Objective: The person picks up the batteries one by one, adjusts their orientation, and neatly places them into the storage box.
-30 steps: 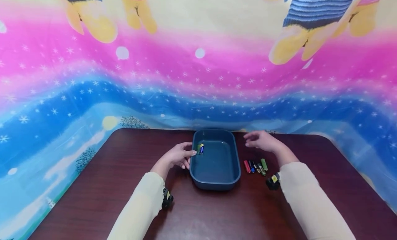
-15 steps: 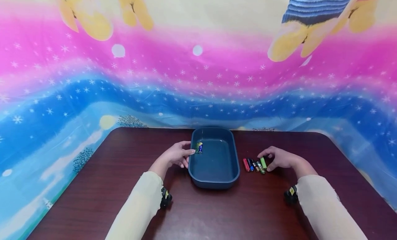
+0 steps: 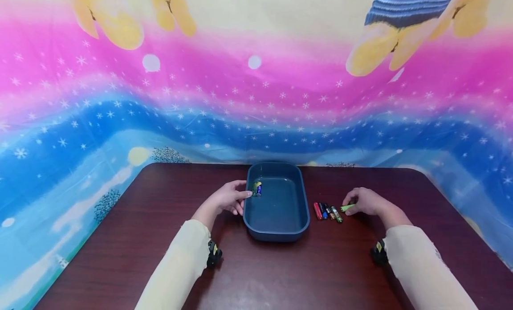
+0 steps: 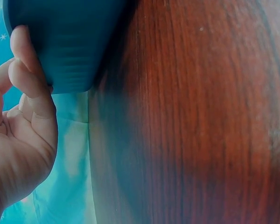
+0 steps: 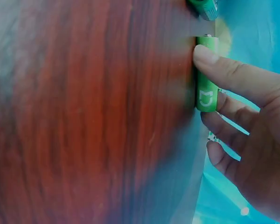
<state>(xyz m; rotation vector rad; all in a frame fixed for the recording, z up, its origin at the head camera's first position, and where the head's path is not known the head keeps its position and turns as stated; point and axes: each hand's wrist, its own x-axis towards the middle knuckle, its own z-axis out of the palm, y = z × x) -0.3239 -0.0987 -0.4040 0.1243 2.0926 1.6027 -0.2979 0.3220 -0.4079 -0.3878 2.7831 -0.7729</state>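
Observation:
My left hand (image 3: 226, 199) grips the left wall of a dark blue plastic bin (image 3: 276, 235), thumb over the rim and fingers outside. In the left wrist view, fingers (image 4: 30, 74) lie against the bin's outer side. Inside the bin, by that thumb, two batteries (image 3: 258, 189) lie side by side, one green and one blue. To the bin's right, my right hand (image 3: 368, 201) pinches a light green battery (image 5: 206, 88) between thumb and fingers, close to the tabletop. Just left of it lies a row of several batteries (image 3: 323, 211), among them a red one (image 3: 318, 211).
The brown wooden table (image 3: 256, 279) has its far edge against a colourful printed cloth (image 3: 224, 100). The bin stands near that edge, between my two hands. A black wrist camera (image 3: 214, 254) sits on my left sleeve, another on the right.
My right hand came down from beside the bin's far right corner to the row's right end, took the light green battery and drew it slightly right, turning it. The left hand stays on the bin.

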